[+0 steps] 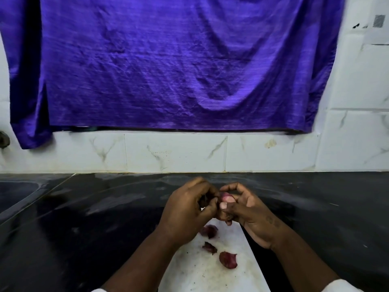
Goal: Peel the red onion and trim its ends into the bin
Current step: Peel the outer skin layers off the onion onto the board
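Note:
A small red onion (227,198) sits between both hands above the white cutting board (202,275), mostly hidden by fingers; a pale purple patch of it shows. My right hand (250,211) grips the onion with thumb across its front. My left hand (189,209) pinches at the onion's left side, fingers curled on what looks like dark skin. Three loose pieces of red onion skin (228,259) lie on the board below the hands. No bin and no knife are in view.
The board rests on a dark glossy countertop (84,218). A sink basin (14,194) lies at the far left. White marbled wall tiles (174,152) run behind, with a purple cloth (168,60) hanging above them.

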{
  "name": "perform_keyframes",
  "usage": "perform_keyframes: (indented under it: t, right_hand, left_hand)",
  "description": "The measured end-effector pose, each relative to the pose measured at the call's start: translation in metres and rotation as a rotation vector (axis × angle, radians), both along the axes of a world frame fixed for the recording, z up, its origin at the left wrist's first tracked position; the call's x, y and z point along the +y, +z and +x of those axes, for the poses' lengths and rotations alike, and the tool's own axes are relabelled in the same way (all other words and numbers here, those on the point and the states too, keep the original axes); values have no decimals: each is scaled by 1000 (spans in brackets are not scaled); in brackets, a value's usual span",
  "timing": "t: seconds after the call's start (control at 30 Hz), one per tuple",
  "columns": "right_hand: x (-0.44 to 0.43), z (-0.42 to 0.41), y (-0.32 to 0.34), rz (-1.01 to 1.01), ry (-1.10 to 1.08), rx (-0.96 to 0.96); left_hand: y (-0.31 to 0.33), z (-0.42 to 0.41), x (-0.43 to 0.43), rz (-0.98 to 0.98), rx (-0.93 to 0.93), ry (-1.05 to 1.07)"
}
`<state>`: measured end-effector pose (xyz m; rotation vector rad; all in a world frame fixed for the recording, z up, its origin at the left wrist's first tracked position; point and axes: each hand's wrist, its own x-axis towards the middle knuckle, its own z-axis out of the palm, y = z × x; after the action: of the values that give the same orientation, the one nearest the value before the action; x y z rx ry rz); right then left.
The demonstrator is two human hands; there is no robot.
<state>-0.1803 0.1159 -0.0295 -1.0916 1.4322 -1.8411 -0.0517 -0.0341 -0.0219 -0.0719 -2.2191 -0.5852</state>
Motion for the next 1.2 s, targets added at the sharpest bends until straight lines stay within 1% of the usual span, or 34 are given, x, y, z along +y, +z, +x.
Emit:
perform_keyframes:
  t: [0.2,0.43,0.6,0.67,0.8,0.9,0.97,1.1,1.2]
  right_hand:
    - [0,-6,-2,-50,-54,50]
    - [2,-7,-2,-71,-56,53]
    - [2,-5,0,-70,-17,39]
    - [2,-7,0,-68,-9,17]
    - [2,-9,0,-87,-2,-30]
    - [3,-9,0,-89,3,-26]
    - [2,-8,0,-82,-7,-5]
    - [1,-6,0,-88,-23,4]
    - [2,-3,0,-75,-20,29]
  left_hand:
    - [2,1,5,32,-27,77]
    - [-1,-1,5,158,-1,139]
    - [-1,-3,1,249,10,211]
    - [-1,-4,0,286,18,179]
    - [-2,-2,1,330,14,49]
    - [-2,-2,2,298,-34,-20]
    - [-1,-4,2,295,-10,-63]
    - [0,-6,0,347,45,-56]
    - [0,-6,1,379,44,-69]
